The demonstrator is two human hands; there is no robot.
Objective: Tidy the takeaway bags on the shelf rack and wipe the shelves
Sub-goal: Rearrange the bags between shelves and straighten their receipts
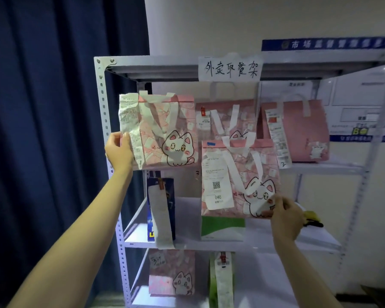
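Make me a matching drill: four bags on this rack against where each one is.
Bags:
1. bag with 046 slip
2. blue bag
3. plain pink bag
4. green-and-white bag

Places:
A. right end of upper shelf
B. middle shelf, left
C. held up in right hand
D. middle shelf, behind the held bag

Pairs: 1-C, 2-B, 3-A, 4-D
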